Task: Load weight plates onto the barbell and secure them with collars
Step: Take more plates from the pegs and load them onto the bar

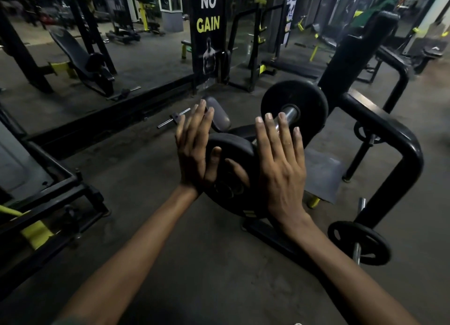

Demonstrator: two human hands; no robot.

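I hold a black round weight plate (229, 178) between both palms in the middle of the view. My left hand (194, 151) presses its left edge, thumb across its face. My right hand (280, 164) presses its right edge, fingers straight. Just beyond the plate, the chrome barbell sleeve (289, 115) points toward me. A larger black plate (294, 110) sits on that sleeve, farther back. The bar rests on a black rack frame (379, 120). The hole of the held plate is close below the sleeve end; whether they touch is hidden.
A small black plate (359, 243) hangs on a storage peg at the lower right of the rack. A short chrome bar (174, 117) lies on the floor ahead. Bench pads, black and yellow machines and a "NO GAIN" banner (208, 27) stand behind.
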